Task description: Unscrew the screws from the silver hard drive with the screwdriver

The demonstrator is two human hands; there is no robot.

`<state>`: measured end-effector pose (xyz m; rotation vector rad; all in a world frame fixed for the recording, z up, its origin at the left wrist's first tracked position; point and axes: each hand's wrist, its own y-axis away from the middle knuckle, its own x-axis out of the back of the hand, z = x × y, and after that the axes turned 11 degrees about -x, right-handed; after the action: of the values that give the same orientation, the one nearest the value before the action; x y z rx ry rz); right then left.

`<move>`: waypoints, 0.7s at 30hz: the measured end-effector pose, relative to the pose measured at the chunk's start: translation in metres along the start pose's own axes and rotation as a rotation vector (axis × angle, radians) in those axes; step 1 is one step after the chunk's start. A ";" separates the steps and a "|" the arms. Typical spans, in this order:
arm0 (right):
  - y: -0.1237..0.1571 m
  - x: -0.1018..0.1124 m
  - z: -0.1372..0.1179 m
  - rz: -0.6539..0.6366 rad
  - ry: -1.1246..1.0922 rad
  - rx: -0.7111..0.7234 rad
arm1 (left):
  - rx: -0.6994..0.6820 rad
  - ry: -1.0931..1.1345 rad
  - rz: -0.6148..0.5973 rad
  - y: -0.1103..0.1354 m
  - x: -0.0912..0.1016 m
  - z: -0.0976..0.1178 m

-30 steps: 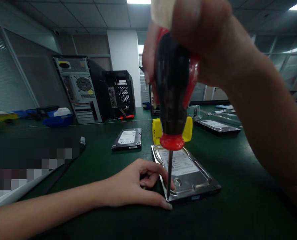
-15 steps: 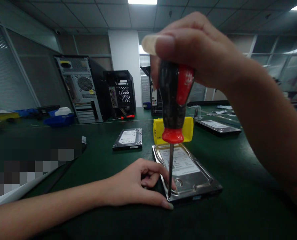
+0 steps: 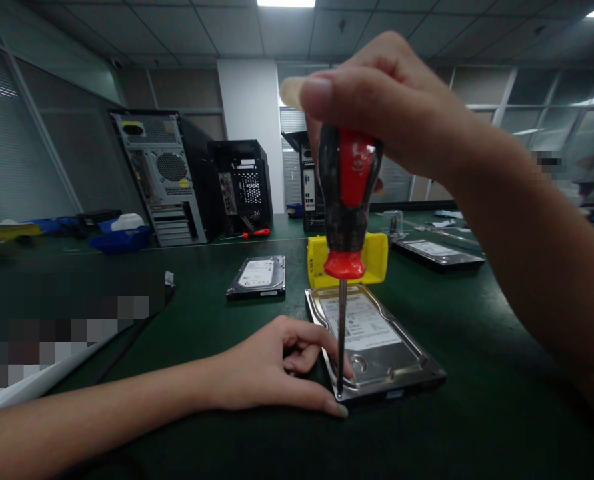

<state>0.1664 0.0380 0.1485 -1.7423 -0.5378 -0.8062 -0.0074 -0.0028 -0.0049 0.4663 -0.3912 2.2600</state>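
Observation:
A silver hard drive [image 3: 377, 343] lies flat on the green table [image 3: 477, 413] in front of me. My right hand [image 3: 381, 110] is closed round the top of a red and black screwdriver [image 3: 345, 213], held upright with its tip on the drive's near left corner. My left hand [image 3: 277, 367] rests on the table against the drive's left edge, thumb along the front corner and fingers curled beside the screwdriver shaft.
A yellow holder [image 3: 377, 260] stands just behind the drive. A second hard drive [image 3: 257, 277] lies further back, a third [image 3: 437, 253] at the right. Open computer cases [image 3: 164, 177] stand at the back, with a small red screwdriver [image 3: 255, 233] and blue trays [image 3: 119, 239].
My right hand has turned the screwdriver handle, so more of its red side faces me, and hand and handle sit a little lower in view. The left hand and drive stay put.

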 end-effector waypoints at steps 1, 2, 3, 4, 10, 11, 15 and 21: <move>0.000 0.000 0.000 -0.010 0.000 0.000 | -0.002 0.000 -0.001 0.000 0.000 0.000; 0.001 0.000 0.001 -0.023 -0.006 0.006 | -0.002 0.000 -0.002 0.000 0.000 0.000; 0.001 0.000 0.001 -0.040 -0.018 0.014 | -0.003 0.000 -0.003 0.000 0.000 0.000; 0.002 -0.001 0.001 -0.051 -0.028 0.027 | -0.001 0.000 -0.005 0.000 0.000 0.000; 0.001 -0.002 -0.001 0.023 -0.040 0.087 | 0.014 -0.026 -0.009 0.000 0.000 -0.001; 0.000 -0.002 -0.001 0.037 -0.031 0.084 | 0.013 -0.028 -0.007 0.000 0.000 -0.001; -0.001 -0.002 0.001 0.063 -0.022 0.101 | 0.013 -0.022 -0.007 0.000 0.000 -0.001; 0.000 -0.002 0.004 0.026 -0.024 0.126 | 0.008 -0.024 -0.016 -0.002 0.000 -0.001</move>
<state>0.1659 0.0415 0.1467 -1.6414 -0.5686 -0.7188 -0.0064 -0.0010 -0.0052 0.5001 -0.3893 2.2436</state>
